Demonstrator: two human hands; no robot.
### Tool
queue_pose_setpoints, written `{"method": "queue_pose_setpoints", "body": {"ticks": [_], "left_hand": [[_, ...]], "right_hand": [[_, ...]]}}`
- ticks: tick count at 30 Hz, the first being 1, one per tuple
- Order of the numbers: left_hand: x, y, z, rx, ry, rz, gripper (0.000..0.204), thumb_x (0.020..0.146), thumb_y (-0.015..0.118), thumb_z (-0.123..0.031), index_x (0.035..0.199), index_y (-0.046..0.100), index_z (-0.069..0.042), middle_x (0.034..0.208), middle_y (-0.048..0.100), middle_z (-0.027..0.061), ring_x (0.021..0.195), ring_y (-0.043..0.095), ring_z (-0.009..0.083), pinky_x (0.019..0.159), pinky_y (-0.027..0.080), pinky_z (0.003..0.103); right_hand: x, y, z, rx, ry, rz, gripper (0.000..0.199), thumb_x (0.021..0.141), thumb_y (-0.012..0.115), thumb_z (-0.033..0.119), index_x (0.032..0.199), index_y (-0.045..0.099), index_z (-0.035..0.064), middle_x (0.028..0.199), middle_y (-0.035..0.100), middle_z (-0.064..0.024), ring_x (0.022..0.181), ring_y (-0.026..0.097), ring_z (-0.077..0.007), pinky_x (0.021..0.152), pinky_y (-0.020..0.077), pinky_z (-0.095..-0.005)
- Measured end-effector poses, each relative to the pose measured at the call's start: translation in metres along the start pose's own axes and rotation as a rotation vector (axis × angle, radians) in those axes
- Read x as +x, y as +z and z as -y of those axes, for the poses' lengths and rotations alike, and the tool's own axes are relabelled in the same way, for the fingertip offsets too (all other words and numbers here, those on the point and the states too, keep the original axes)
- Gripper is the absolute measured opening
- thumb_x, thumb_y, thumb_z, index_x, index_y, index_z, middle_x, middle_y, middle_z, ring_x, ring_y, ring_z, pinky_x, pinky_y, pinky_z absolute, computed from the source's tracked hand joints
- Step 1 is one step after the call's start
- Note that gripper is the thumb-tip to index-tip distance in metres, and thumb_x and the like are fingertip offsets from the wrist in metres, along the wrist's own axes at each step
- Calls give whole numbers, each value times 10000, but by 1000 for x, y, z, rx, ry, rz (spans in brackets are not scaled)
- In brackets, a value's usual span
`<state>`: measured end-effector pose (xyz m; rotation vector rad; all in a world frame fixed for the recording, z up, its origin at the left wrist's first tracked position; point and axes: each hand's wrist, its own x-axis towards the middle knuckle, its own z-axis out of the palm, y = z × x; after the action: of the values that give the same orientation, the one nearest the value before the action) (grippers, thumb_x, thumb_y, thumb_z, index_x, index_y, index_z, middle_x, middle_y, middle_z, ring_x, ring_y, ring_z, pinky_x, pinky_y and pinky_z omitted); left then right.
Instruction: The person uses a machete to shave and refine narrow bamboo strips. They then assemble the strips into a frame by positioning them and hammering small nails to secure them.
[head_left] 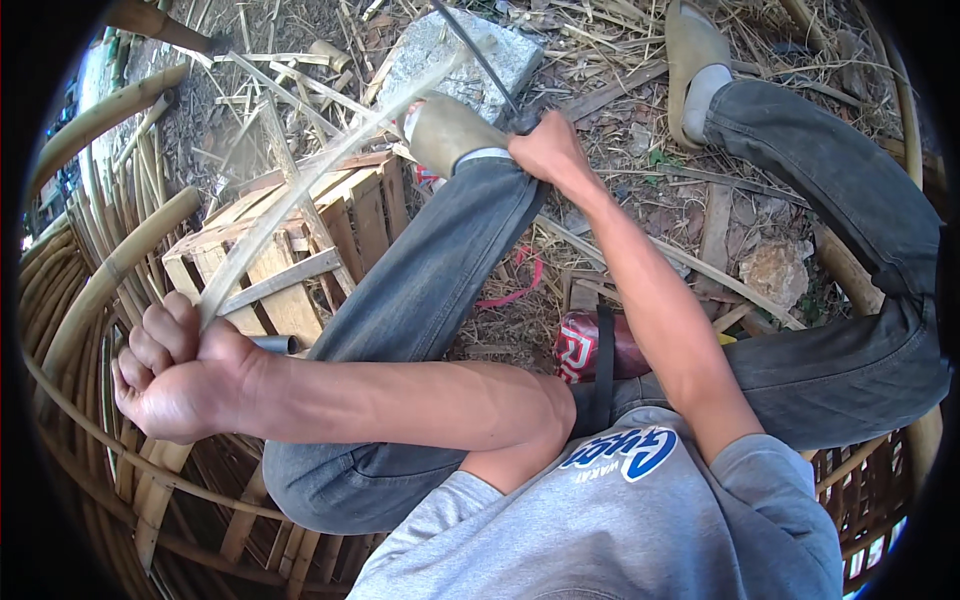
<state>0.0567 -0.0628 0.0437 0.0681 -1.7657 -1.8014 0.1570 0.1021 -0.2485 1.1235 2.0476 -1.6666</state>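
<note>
My left hand (180,370) is closed in a fist around one end of a long, thin pale strip (290,200), which looks like split bamboo or rattan. The strip runs up and to the right, blurred, and its far end lies over the concrete block near the blade. My right hand (548,150) rests by my left knee and shin, wrapped around the dark handle of a long knife (480,60). Its narrow blade points up and away to the left, past the top edge of the view. Whether strip and blade touch, I cannot tell.
A grey concrete block (510,55) lies beyond my left shoe (450,135). A wooden slatted crate (285,265) stands left of my leg. Bent bamboo poles (120,265) curve around the left side. A red package (620,345) sits between my legs; a stone (775,272) lies right.
</note>
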Motion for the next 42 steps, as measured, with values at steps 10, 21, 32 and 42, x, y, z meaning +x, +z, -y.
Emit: {"method": "queue_pose_setpoints", "body": {"ticks": [10, 21, 32, 42], "left_hand": [[-1, 3, 4, 37, 1, -76, 354, 892, 326, -111, 585, 172, -199, 525, 104, -33, 459, 78, 108, 468, 142, 277], [-10, 16, -2, 39, 8, -66, 364, 911, 327, -140, 592, 160, -191, 530, 123, -29, 461, 94, 115, 464, 153, 276], [-12, 16, -6, 15, 1, -35, 358, 907, 328, -144, 595, 159, -193, 534, 123, -29, 465, 98, 111, 470, 145, 276], [-18, 15, -7, 64, 25, -39, 361, 910, 323, -137, 586, 179, -203, 511, 123, -36, 445, 89, 105, 467, 142, 273]], "right_hand": [[-8, -12, 18, 46, -98, -49, 283, 760, 697, 225, 715, 676, -54, 681, 673, -238, 683, 705, -353, 659, 521, -420], [4, -21, -25, -139, 162, -18, 332, 735, 690, 226, 891, 715, -66, 914, 691, -310, 927, 695, -421, 801, 540, -427], [-16, -22, -30, 23, -16, -197, 253, 781, 703, 233, 800, 728, -18, 676, 682, -221, 682, 710, -357, 648, 537, -412], [-13, -15, -25, 17, 137, -84, 284, 764, 683, 229, 833, 719, -43, 816, 695, -276, 848, 709, -393, 747, 536, -438]]}}
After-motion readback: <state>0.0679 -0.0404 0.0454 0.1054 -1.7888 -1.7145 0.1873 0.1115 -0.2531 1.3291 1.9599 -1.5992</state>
